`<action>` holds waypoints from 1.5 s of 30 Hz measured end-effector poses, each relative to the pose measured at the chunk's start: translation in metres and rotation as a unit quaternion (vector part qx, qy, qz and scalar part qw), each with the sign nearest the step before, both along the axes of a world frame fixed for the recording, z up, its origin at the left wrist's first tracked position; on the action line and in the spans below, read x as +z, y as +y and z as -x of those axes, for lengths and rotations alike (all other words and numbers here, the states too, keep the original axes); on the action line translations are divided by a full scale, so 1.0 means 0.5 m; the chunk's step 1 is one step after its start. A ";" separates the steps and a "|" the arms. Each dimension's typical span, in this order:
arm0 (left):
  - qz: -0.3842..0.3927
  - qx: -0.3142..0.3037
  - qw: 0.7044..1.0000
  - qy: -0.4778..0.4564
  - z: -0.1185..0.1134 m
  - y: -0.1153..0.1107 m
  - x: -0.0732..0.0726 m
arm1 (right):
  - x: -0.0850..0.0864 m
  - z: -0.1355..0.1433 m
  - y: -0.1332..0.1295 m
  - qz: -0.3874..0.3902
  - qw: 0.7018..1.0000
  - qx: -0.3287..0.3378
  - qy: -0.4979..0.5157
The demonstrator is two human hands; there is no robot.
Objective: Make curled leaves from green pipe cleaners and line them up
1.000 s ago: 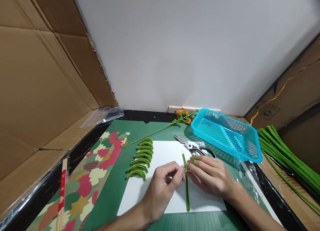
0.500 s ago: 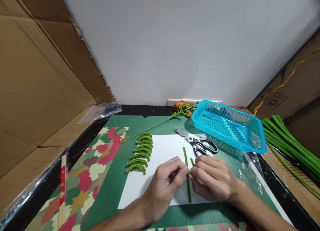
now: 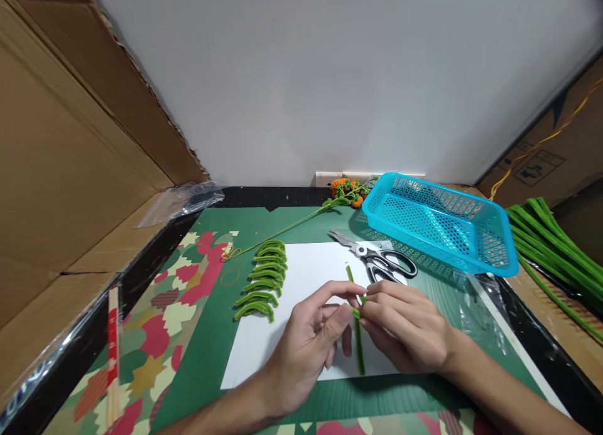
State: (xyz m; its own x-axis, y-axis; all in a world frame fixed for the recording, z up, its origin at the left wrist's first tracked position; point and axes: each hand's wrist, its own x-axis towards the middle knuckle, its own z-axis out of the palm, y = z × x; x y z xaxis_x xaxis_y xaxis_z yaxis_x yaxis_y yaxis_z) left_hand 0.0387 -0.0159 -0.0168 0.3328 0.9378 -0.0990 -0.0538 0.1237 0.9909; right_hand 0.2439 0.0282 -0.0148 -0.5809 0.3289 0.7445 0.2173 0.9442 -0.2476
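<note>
Over the white paper [image 3: 306, 265], my right hand [image 3: 407, 325] pinches a short bent piece of green pipe cleaner [image 3: 356, 312]. My left hand [image 3: 313, 341] is right against it from the other side. Its thumb tip is by the piece's left end, with the index finger stretched above and a gap between them. A straight green pipe cleaner strip [image 3: 360, 356] lies on the paper beneath the hands, its middle hidden. Several curved green pipe cleaner pieces [image 3: 264, 284] form a column left of my hands. Black-and-grey scissors [image 3: 372, 256] lie just beyond my right hand.
A blue perforated basket [image 3: 440, 231] stands at the back right, beside a bundle of green pipe cleaners [image 3: 560, 259]. An orange flower with a green stem [image 3: 346, 190] lies at the back. Red-wrapped wooden sticks [image 3: 113, 359] lie at left. Cardboard [image 3: 70, 140] rises on the left.
My left index finger and thumb have parted from their pinch, the index finger reaching further right over the piece. My right hand keeps its hold. The view has shifted slightly.
</note>
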 end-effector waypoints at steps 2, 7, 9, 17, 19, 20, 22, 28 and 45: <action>0.003 0.002 1.000 -0.015 -0.003 0.003 0.005 | 0.000 0.000 0.001 0.010 1.000 0.007 0.018; -0.006 0.031 0.998 -0.057 -0.007 0.014 0.014 | 0.000 0.000 0.000 0.058 0.997 0.039 0.047; -0.010 0.057 0.997 -0.058 -0.005 0.017 0.015 | -0.001 0.000 0.001 0.089 0.993 0.039 0.068; -0.084 0.131 0.987 -0.036 -0.005 0.018 0.019 | 0.006 -0.001 0.007 0.108 0.990 0.011 0.089; -0.090 0.140 0.986 -0.027 -0.005 0.018 0.019 | 0.010 0.000 0.005 0.122 0.987 0.004 0.105; -0.091 0.143 0.985 -0.024 -0.005 0.018 0.020 | 0.010 0.000 0.004 0.127 0.986 0.004 0.111; -0.091 0.149 0.984 -0.020 -0.003 0.020 0.020 | 0.011 0.002 0.003 0.130 0.984 0.000 0.119; -0.040 0.148 0.988 -0.015 -0.003 0.026 0.020 | 0.004 0.001 0.008 0.068 0.992 -0.020 0.101; 0.020 0.087 0.996 -0.023 -0.005 0.029 0.010 | -0.019 -0.013 0.011 -0.033 0.999 -0.016 0.029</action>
